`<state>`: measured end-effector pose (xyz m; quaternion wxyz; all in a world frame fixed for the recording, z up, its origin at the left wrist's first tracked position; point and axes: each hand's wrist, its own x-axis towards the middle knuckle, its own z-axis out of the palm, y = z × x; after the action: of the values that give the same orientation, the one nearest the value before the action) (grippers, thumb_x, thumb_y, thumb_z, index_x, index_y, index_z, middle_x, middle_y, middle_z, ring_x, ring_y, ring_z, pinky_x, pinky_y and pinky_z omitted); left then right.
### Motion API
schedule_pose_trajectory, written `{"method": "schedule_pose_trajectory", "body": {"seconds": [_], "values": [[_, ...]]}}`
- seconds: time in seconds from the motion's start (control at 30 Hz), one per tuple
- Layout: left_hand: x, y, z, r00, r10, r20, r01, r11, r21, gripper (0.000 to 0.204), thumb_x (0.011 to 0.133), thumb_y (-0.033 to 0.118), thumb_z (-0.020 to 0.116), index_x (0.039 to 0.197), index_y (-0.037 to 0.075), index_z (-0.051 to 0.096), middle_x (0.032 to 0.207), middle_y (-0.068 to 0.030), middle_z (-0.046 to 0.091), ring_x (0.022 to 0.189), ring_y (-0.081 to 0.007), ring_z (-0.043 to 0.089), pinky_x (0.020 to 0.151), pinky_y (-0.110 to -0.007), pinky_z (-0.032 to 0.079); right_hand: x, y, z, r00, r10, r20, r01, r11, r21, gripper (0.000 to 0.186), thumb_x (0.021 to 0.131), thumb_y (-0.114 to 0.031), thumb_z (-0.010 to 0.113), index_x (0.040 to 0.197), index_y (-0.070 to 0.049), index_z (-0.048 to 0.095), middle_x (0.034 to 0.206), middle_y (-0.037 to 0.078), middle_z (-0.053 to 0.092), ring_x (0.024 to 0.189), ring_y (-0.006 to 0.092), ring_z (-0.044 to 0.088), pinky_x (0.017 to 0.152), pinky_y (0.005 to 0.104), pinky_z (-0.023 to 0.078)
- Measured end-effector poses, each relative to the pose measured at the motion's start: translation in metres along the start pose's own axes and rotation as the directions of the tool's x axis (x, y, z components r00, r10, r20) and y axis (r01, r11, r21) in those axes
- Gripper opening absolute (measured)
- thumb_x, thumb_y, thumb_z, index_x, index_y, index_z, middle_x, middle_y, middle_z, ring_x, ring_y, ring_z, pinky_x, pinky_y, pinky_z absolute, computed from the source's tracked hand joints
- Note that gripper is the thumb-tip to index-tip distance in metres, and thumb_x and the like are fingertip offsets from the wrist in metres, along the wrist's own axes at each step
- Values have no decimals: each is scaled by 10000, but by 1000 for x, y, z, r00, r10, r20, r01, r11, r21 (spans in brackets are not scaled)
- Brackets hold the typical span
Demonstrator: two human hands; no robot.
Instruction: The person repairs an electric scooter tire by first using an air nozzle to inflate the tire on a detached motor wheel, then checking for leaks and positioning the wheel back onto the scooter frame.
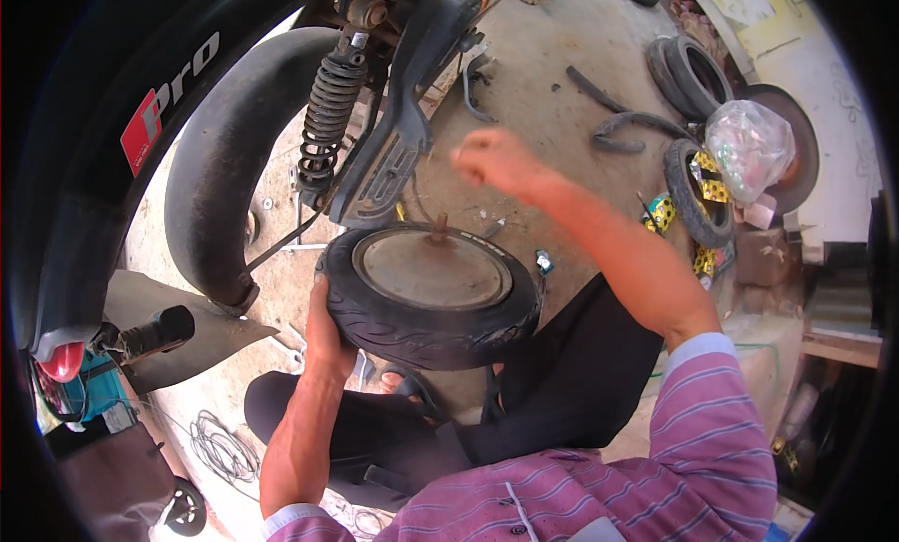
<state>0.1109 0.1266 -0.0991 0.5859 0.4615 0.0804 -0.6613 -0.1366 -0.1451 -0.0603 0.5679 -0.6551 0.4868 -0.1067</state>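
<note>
A scooter wheel [431, 294] with a black treaded tyre and a flat, dusty metal hub [412, 275] lies tilted before my lap. A short rusty axle stub [439, 227] stands up from the hub. My left hand [330, 334] grips the tyre's left side, with most of its fingers hidden beneath the rubber. Raised above and beyond the wheel, my right hand [496, 158] is apart from it and somewhat blurred. Its fingers are curled closed, and what they hold, if anything, does not show.
At the left rises a scooter's rear end with a black mudguard [211, 168] and coil shock absorber [330, 116]. Loose tyres [688, 79] and a clear plastic bag [749, 149] sit at the far right. Rubber strips [627, 130] lie on the floor; coiled wire [225, 448] lies lower left.
</note>
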Motion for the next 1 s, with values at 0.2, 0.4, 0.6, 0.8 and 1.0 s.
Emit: {"method": "schedule_pose_trajectory", "body": {"seconds": [0.2,0.4,0.6,0.8,1.0], "values": [[-1,1,-3,998,20,57,-19,1000,-14,539,1092,450,466,1433,44,562,1401,-110,641,1258,-255,622,1115,-396,469,12,37,-38,968,-20,-250,-28,982,-189,443,957,-350,701,1192,25,705,1035,123,722,835,154,686,754,328,558],[0,0,2,994,34,-101,-29,998,56,506,1070,452,481,1382,74,609,1331,-94,688,1199,-249,658,1082,-404,500,-6,41,44,930,273,248,-226,953,-202,490,1003,-414,609,1176,36,693,1007,117,732,822,158,698,715,339,561],[-4,-1,-13,997,28,-78,-27,999,20,527,1062,467,492,1379,60,605,1326,-121,684,1198,-273,658,1088,-430,497,-6,42,79,967,147,210,-76,947,-312,434,979,-377,567,926,20,732,789,167,738,687,270,713,677,396,546],[-9,-3,-25,999,-24,-30,23,1000,-21,542,1051,464,534,1386,43,600,1350,-131,673,1203,-276,655,1085,-440,499,-23,58,103,998,48,32,-31,912,-409,381,953,-339,648,957,34,722,887,219,744,830,355,727,786,450,540],[-14,9,-42,979,134,-153,-105,978,181,562,1025,441,605,1396,18,597,1339,-107,690,1170,-254,674,1057,-385,517,-45,39,122,986,156,-58,-164,967,-195,358,996,-312,639,1031,41,685,907,194,741,826,304,728,772,432,534]]}}
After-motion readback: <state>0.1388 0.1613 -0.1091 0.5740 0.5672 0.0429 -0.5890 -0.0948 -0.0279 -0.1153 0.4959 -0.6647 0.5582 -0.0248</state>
